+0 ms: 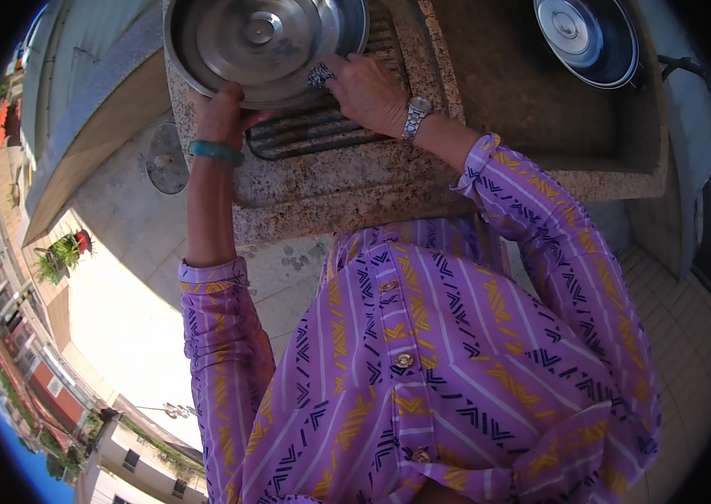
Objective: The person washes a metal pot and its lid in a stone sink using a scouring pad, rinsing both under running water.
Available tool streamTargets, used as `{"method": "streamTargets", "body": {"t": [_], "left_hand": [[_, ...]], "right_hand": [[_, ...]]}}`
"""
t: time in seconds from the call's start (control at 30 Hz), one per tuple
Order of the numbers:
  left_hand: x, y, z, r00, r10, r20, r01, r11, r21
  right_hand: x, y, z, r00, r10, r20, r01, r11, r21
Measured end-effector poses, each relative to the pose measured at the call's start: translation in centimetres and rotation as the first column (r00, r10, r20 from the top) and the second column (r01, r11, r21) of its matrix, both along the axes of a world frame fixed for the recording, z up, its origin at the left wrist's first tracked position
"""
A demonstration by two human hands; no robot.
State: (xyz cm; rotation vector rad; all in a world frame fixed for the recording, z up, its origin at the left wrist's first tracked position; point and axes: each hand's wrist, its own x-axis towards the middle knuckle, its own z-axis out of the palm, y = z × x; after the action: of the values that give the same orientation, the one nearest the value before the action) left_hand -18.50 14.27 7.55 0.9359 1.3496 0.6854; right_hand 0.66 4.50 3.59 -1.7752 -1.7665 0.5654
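My left hand [220, 116] grips the near left rim of a round stainless-steel lid [245, 66], thumb over the edge. The lid's dished side faces up, with a small round fitting at its centre; the top frame edge cuts it off. Pinched in the fingers of my right hand [369, 91] is a metal scouring pad [319, 75], which rests against the lid's near right inner side. Beneath the lid lies the ribbed washboard [324, 129] of a speckled stone sink [355, 183], partly covered.
At the right is the deep sink basin [519, 120]. A round metal pot [617, 53] stands in its far part. A low wall [97, 113] and a round floor cover [166, 157] lie to the left, and a potted plant [63, 255] farther out.
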Motion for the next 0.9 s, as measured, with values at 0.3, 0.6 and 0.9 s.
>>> {"method": "streamTargets", "body": {"t": [0.3,0.6,0.9], "left_hand": [[1.2,-1.3,0.0,0.996,0.074,-0.042,-0.074,0.997,0.003],[1.5,-1.6,-0.1,0.994,0.104,-0.022,-0.103,0.994,0.03],[2.0,-3.1,1.2,0.993,0.114,-0.009,-0.111,0.979,0.172]], "right_hand": [[0.0,0.0,0.1,0.992,0.09,-0.09,-0.081,0.992,0.102],[0.9,0.1,-0.7,0.984,0.178,-0.029,-0.178,0.984,0.02],[22.2,-5.3,-4.6,0.807,-0.557,0.197,0.566,0.824,0.01]]}}
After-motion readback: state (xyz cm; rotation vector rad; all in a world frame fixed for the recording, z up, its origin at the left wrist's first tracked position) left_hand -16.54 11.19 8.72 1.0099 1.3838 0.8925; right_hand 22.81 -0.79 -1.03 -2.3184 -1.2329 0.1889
